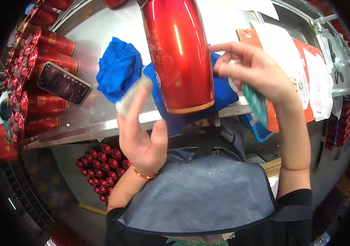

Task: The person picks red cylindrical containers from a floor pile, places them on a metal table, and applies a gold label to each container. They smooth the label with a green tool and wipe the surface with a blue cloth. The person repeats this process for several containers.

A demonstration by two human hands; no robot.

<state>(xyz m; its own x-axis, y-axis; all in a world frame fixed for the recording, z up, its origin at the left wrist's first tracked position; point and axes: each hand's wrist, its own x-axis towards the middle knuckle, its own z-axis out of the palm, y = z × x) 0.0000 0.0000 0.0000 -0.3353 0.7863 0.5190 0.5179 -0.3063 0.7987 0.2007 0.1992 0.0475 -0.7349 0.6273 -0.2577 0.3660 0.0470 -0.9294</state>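
Note:
A large glossy red metal flask (181, 61) with gold print and a gold rim lies on a blue cloth (226, 92), its rim end toward me. My left hand (140, 141) is raised just left of that end, open, thumb apart from the fingers, which are blurred. Pale covers wrap its fingertips. At the flask's right side is my right hand (257, 69), its fingers bent and the tips close to the red wall; whether they touch I cannot tell. Below its palm hangs a blurred green translucent plastic piece (255, 104), seemingly held by the lower fingers.
A crumpled blue cloth (119, 67) and a phone (64, 83) resting on red flasks (46, 104) are at left. Papers (283, 61) and an orange-red sheet (310, 61) cover the right side. Several red cylinders (103, 166) stand below the metal table's edge (101, 133).

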